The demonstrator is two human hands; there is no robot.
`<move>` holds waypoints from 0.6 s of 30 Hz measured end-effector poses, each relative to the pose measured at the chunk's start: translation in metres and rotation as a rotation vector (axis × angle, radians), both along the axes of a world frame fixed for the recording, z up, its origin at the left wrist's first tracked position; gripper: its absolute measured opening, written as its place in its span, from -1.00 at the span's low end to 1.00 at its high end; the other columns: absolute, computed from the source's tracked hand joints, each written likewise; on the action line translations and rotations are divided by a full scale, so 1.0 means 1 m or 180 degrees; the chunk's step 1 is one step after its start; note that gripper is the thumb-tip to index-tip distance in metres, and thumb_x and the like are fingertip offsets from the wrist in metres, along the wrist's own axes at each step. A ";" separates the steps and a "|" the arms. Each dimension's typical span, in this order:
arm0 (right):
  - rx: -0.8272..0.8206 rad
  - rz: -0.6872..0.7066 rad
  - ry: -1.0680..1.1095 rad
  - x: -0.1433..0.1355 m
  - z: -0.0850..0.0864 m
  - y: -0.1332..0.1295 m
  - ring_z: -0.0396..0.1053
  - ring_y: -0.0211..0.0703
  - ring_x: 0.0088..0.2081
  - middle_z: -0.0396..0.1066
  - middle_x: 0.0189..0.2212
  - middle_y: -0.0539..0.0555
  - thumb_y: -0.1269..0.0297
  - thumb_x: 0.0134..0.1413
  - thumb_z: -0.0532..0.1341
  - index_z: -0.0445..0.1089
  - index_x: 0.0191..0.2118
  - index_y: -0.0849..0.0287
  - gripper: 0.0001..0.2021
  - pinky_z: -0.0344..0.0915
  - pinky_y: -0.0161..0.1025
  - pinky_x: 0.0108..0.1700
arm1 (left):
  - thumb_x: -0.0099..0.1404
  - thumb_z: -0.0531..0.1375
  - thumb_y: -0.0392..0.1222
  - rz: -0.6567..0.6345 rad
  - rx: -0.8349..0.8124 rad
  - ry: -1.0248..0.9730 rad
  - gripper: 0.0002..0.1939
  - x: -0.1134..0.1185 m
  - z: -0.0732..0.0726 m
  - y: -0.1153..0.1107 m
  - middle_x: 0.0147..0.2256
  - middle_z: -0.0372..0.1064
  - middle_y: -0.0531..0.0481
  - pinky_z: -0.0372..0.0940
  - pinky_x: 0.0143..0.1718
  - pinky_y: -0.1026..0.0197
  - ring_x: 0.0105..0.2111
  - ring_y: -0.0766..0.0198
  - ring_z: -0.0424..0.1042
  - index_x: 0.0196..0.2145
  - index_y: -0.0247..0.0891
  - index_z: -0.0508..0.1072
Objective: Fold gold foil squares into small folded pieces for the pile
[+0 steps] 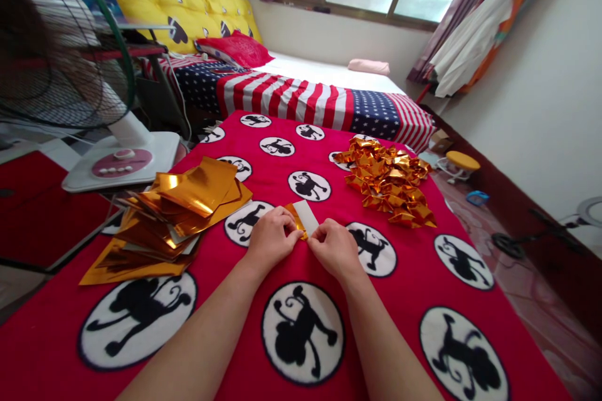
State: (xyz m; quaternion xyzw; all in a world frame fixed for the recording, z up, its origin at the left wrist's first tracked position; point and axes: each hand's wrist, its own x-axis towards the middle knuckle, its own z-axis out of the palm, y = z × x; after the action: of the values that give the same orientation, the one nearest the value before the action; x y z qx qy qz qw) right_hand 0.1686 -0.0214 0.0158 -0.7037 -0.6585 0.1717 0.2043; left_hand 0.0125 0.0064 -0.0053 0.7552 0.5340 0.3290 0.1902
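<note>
Between my two hands is a small sheet of gold foil paper (pixel 306 218), partly folded, with its white back showing on the right half. My left hand (pixel 273 233) pinches its near left edge between thumb and fingers. At the near right edge, my right hand (pixel 335 247) grips the same sheet with thumb and forefinger. To the left lies an untidy stack of flat gold foil sheets (pixel 197 191). A heap of folded gold foil pieces (pixel 388 178) rests on the right. The red cloth (pixel 310 263) with monkey prints lies under everything.
A fan (pixel 122 160) on a white base stands close to the left edge. Beyond the table is a bed (pixel 291 97) with a flag-patterned cover and a red pillow (pixel 235 50). On the floor at right are a yellow-topped stool (pixel 463 160) and a blue object (pixel 477 198).
</note>
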 end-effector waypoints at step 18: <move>0.0077 -0.0049 -0.0012 -0.001 -0.005 -0.001 0.29 -0.24 -0.43 0.41 -0.44 0.01 0.33 -0.07 0.25 0.39 -0.53 0.12 -0.91 0.00 -0.31 -0.43 | 0.03 0.32 -0.25 0.0243 -0.0072 0.0170 -0.80 0.005 0.005 -0.001 -0.42 0.32 0.03 0.26 -0.33 0.18 -0.38 0.22 0.35 -0.49 -0.21 0.31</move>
State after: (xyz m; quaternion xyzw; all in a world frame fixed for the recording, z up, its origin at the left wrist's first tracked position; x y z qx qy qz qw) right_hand 0.1680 -0.0225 0.0108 -0.7066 -0.6555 0.1607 0.2128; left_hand 0.0174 0.0052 -0.0005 0.7407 0.5710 0.3096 0.1717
